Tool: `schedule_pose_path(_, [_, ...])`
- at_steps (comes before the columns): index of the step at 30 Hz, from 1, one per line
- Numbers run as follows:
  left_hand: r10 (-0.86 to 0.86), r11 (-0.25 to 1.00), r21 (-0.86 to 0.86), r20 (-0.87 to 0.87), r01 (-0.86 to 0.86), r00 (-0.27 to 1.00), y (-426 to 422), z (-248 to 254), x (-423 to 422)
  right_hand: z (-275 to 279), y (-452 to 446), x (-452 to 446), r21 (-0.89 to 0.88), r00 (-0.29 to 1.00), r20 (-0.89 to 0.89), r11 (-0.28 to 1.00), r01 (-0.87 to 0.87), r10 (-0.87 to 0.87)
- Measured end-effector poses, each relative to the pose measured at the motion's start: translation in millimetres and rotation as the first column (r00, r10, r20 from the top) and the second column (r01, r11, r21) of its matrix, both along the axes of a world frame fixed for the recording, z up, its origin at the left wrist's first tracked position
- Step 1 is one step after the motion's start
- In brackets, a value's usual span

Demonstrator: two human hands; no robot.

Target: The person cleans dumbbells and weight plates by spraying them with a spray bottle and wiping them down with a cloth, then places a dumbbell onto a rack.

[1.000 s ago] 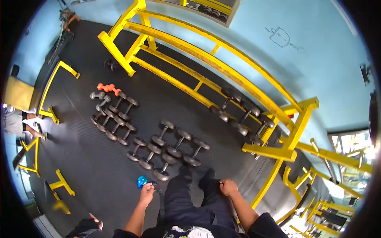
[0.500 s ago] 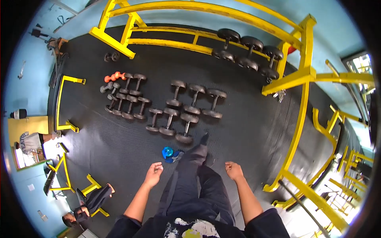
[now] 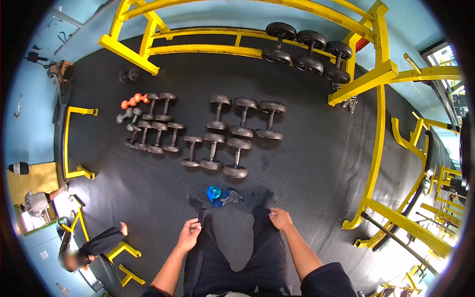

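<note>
My left hand [image 3: 189,234] hangs over my left thigh, fingers loosely curled, and nothing shows in it. Above my right knee is my right hand [image 3: 280,218], its fingers bent together; whether anything small is inside is hidden. On the floor between my feet and the dumbbells lie a blue bottle [image 3: 214,192] and a grey cloth [image 3: 232,198]. Several black dumbbells [image 3: 237,157] stand in rows beyond them. Farther left are orange dumbbells [image 3: 134,101] and small grey dumbbells [image 3: 128,116]. Neither hand touches any of these.
A long yellow rack [image 3: 208,49] spans the back, with large black dumbbells [image 3: 310,52] at its right end. A yellow frame [image 3: 376,163] rises on the right. Lower left, a person [image 3: 99,246] is on a bench; another person [image 3: 37,203] is beyond.
The view has tilted down and turned, so the rack sits higher. My feet now stand apart with the bottle and cloth between them. My right hand has moved inward.
</note>
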State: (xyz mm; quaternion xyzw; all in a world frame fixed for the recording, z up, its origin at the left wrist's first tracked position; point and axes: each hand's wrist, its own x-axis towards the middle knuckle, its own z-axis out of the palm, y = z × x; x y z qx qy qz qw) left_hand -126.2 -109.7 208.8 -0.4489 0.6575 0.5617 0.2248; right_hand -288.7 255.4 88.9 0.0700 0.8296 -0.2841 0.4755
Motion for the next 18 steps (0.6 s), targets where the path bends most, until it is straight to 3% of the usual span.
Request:
schedule_pose_path(4, [-0.007, 0.996, 0.084, -0.007, 0.007, 1.0, -31.3, -76.5, -1.4, -54.4, -62.8, -17.8, 0.015, 0.993, -0.096, 0.997, -0.073, 0.074])
schedule_pose_path(8, [-0.036, 0.984, 0.173, -0.041, 0.043, 0.998, -58.4, -146.4, -14.2, -81.5, -117.1, -54.7, 0.159, 0.985, -0.144, 0.985, -0.072, 0.095])
schedule_pose_path(12, [-0.118, 0.968, 0.206, -0.134, 0.144, 0.984, -65.8, -176.4, -54.5, -129.2, -141.9, -113.6, 0.327, 0.903, -0.309, 0.925, -0.194, 0.299])
schedule_pose_path(18, [-0.024, 0.971, 0.234, -0.126, 0.053, 0.992, -63.0, -205.9, -82.3, -208.1, -165.9, -246.2, 0.529, 0.718, -0.371, 0.769, -0.359, 0.59])
